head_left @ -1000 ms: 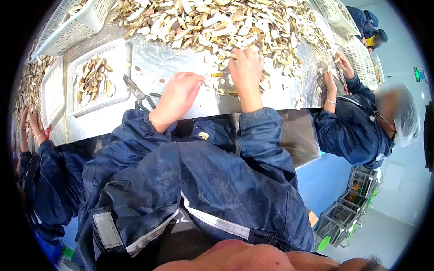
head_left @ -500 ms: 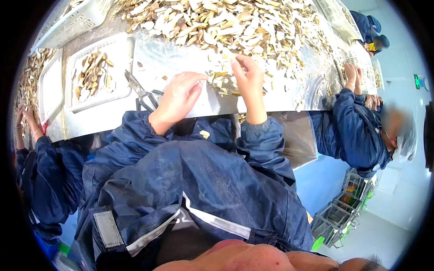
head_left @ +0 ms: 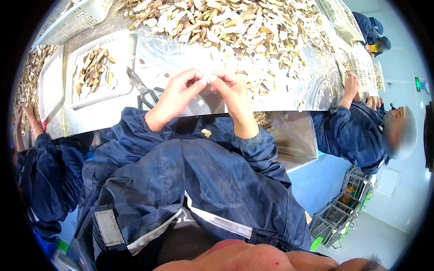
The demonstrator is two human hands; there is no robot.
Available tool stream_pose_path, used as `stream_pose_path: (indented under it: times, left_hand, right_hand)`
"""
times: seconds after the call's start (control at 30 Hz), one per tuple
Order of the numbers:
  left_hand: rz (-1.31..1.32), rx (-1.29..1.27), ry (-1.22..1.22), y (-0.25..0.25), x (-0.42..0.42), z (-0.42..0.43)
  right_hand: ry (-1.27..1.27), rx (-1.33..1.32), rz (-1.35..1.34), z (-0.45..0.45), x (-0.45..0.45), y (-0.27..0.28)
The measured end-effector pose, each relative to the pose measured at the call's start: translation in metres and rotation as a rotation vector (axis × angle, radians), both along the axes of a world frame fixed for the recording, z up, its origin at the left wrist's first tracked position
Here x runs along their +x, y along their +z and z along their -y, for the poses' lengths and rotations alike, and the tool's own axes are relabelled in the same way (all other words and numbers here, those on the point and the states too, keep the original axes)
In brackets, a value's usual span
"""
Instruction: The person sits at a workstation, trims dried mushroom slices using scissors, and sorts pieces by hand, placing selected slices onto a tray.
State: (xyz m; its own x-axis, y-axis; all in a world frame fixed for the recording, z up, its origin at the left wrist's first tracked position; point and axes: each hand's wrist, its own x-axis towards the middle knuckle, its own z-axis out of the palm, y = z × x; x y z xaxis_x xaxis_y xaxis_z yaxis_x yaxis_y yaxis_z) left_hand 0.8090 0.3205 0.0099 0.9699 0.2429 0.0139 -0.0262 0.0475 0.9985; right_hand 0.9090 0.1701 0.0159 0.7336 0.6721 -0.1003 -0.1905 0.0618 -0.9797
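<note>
With the left hand (head_left: 177,94) and right hand (head_left: 233,95) pinched closed nearly tip to tip, glare hiding whether they grip anything, a light, steady touch suits the brittle-looking mushroom slices (head_left: 226,28) heaped on the bench (head_left: 158,50) beyond both.

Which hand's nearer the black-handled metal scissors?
Left. The left hand is just right of the black-handled metal scissors, beside their handles; the right hand is farther right, beyond the left hand.

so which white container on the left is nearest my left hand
The shallow tray beside the scissors, with mushroom-like slices in it; the other shallow tray lies farther left, the tall basket farther back.
</note>
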Motion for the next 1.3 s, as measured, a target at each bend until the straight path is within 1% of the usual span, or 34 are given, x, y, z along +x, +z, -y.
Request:
stream_pose_path:
  times: [0.17, 0.27, 0.33, 0.37, 0.47, 0.63, 0.73, 0.77, 0.8, 0.83, 0.87, 0.9, 0.93, 1.0, 1.1, 1.17, 1.2, 1.23, 1.3]
  left_hand:
    - [-0.046, 0.038, -0.069, -0.003, -0.002, -0.003]
    - [-0.079, 0.038, -0.127, -0.009, -0.003, -0.007]
    - [-0.113, 0.057, -0.154, -0.010, -0.004, -0.010]
    - [-0.102, 0.034, -0.155, -0.011, -0.004, -0.009]
    - [-0.086, -0.009, -0.159, -0.015, -0.004, -0.009]
    - [-0.095, -0.028, -0.163, -0.021, -0.005, -0.011]
    - [-0.043, -0.059, -0.160, -0.017, -0.006, -0.009]
    - [-0.078, 0.031, -0.158, -0.028, -0.005, -0.012]
    - [-0.008, -0.054, -0.174, -0.024, -0.006, -0.011]
    - [-0.057, 0.099, -0.160, -0.028, -0.006, -0.013]
    - [-0.103, 0.193, -0.171, -0.031, -0.005, -0.015]
    - [-0.056, 0.124, -0.170, -0.038, -0.004, -0.013]
    - [-0.089, 0.101, -0.165, -0.028, -0.004, -0.012]
    - [-0.043, 0.123, -0.161, -0.028, -0.005, -0.013]
    - [-0.062, 0.172, -0.174, -0.018, -0.008, -0.015]
    - [-0.051, 0.198, -0.169, -0.029, -0.006, -0.014]
    - [-0.039, 0.239, -0.163, -0.027, -0.006, -0.014]
    - [-0.035, 0.216, -0.153, -0.026, -0.007, -0.013]
    - [-0.011, 0.279, -0.141, -0.024, -0.008, -0.014]
  right_hand:
    - [0.095, -0.039, -0.045, 0.005, 0.003, -0.002]
    - [0.145, 0.004, -0.140, 0.005, 0.003, -0.003]
    - [0.182, -0.074, -0.192, 0.008, 0.006, -0.005]
    - [0.201, -0.113, -0.218, 0.009, 0.007, -0.006]
    - [0.255, -0.100, -0.242, 0.009, 0.010, -0.011]
    - [0.274, -0.096, -0.279, 0.008, 0.011, -0.017]
    - [0.274, -0.079, -0.320, 0.010, 0.012, -0.022]
    - [0.282, -0.063, -0.338, 0.009, 0.011, -0.025]
    - [0.275, -0.068, -0.346, 0.008, 0.011, -0.031]
    - [0.273, -0.072, -0.355, 0.010, 0.012, -0.035]
    - [0.275, -0.085, -0.343, 0.010, 0.012, -0.032]
    - [0.279, -0.100, -0.329, 0.010, 0.011, -0.027]
    - [0.277, -0.089, -0.339, 0.009, 0.010, -0.023]
    - [0.272, -0.068, -0.358, 0.006, 0.007, -0.017]
    - [0.271, -0.065, -0.362, 0.006, 0.008, -0.020]
    - [0.276, -0.082, -0.355, 0.008, 0.009, -0.021]
    - [0.263, -0.105, -0.350, 0.007, 0.008, -0.019]
    - [0.252, -0.129, -0.345, 0.006, 0.007, -0.018]
    - [0.266, -0.122, -0.323, 0.006, 0.007, -0.019]
